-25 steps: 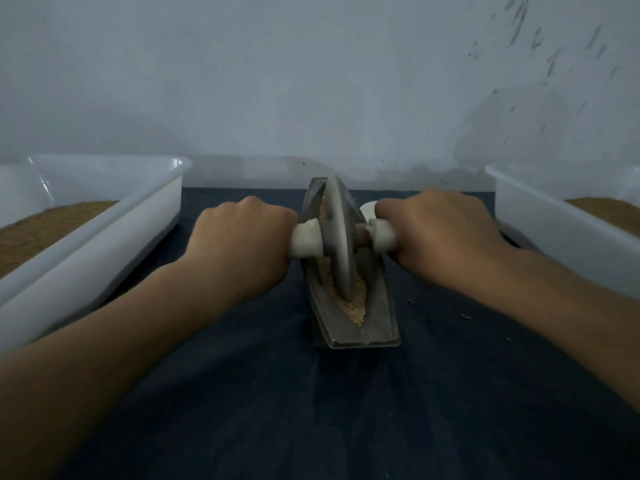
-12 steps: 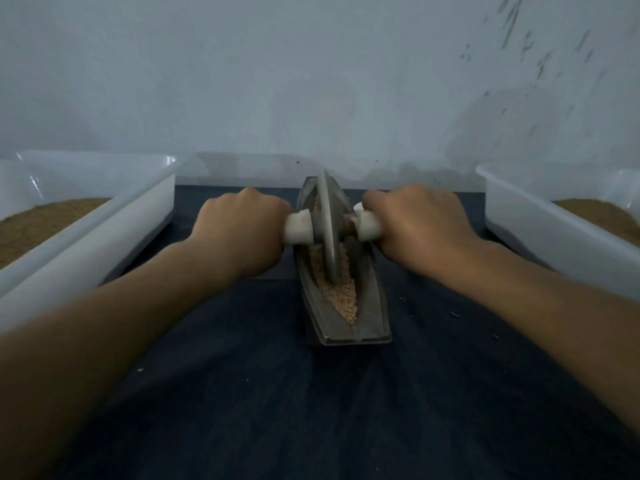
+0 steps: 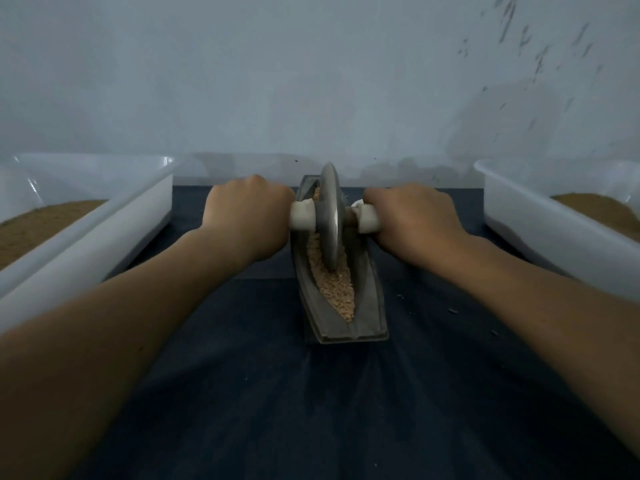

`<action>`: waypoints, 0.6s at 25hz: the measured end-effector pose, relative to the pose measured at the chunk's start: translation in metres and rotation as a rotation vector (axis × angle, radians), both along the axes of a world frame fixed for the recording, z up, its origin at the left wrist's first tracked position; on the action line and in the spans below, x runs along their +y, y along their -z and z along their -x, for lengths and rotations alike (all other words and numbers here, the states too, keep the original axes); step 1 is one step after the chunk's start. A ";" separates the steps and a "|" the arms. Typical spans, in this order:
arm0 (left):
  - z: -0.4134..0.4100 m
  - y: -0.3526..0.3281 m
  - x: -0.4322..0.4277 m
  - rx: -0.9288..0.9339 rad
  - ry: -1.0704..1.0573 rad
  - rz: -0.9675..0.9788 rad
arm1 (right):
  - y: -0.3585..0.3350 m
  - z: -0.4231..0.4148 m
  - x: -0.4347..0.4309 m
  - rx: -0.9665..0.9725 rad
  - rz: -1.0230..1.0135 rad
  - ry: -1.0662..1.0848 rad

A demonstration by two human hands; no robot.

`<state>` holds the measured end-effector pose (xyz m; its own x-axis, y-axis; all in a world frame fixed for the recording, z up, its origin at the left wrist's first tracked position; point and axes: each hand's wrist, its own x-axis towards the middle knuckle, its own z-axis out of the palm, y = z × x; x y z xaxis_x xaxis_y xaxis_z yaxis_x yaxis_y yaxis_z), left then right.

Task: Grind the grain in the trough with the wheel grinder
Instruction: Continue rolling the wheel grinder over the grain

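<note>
A narrow grey boat-shaped trough [image 3: 367,299] lies lengthwise on the dark cloth, pointing away from me. Tan grain [image 3: 337,289] fills its groove, most visible at the near end. A grey metal wheel grinder [image 3: 330,216] stands upright in the groove toward the far half of the trough. Its white axle handle sticks out on both sides. My left hand [image 3: 247,216] grips the left handle end and my right hand [image 3: 415,220] grips the right end, both fists curled round it.
A white plastic tub [image 3: 104,220] holding brown grain stands at the left, and another white tub [image 3: 540,216] with grain at the right. A pale wall rises just behind the trough. A few loose grains [image 3: 452,310] lie on the dark cloth [image 3: 311,410] right of the trough.
The wheel has rolled away from me along the trough, toward the far end, with both hands moving forward on the handle. More grain shows at the near end.
</note>
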<state>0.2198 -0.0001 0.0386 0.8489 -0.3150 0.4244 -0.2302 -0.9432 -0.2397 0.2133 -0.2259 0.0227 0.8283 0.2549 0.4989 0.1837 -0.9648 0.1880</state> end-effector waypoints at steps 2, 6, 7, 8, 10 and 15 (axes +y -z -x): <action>0.015 0.005 0.010 -0.033 0.043 -0.003 | 0.000 0.016 -0.007 -0.071 0.058 -0.054; 0.053 0.000 0.026 -0.230 0.171 -0.082 | -0.004 0.066 -0.018 -0.205 0.049 -0.157; 0.059 -0.005 0.025 -0.219 0.163 -0.084 | -0.007 0.072 -0.019 -0.182 0.027 -0.163; 0.063 -0.007 0.023 -0.206 0.141 -0.095 | -0.009 0.077 -0.018 -0.154 0.018 -0.146; 0.064 -0.005 0.021 -0.194 0.108 -0.094 | -0.009 0.077 -0.014 -0.121 0.028 -0.095; 0.057 0.001 0.022 -0.206 0.082 -0.059 | -0.004 0.070 -0.015 -0.155 0.039 -0.113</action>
<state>0.1627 0.0217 0.0374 0.7166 -0.4087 0.5652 -0.2460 -0.9063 -0.3436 0.1429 -0.2413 0.0272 0.7070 0.3635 0.6067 0.2565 -0.9312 0.2590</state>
